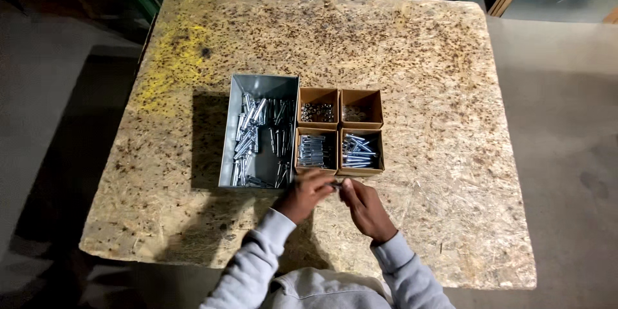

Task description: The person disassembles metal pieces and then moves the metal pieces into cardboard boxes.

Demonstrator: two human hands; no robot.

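Small metal fastener (337, 184) – pinched between both hands, near cardboard boxes

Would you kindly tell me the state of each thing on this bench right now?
Metal tray: open, partly filled with loose bolts.
Four small cardboard boxes: open; far pair holds small parts, near pair bolts.
Left hand: fingers pinched on a small piece, too small to identify.
Right hand: fingertips meeting the left hand's.
Chipboard table: worn, yellow-stained at one far corner.

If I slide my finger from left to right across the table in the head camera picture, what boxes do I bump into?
Grey metal tray of bolts → left pair of small brown boxes → right pair of small brown boxes. The two hands sit nearer, below the boxes.
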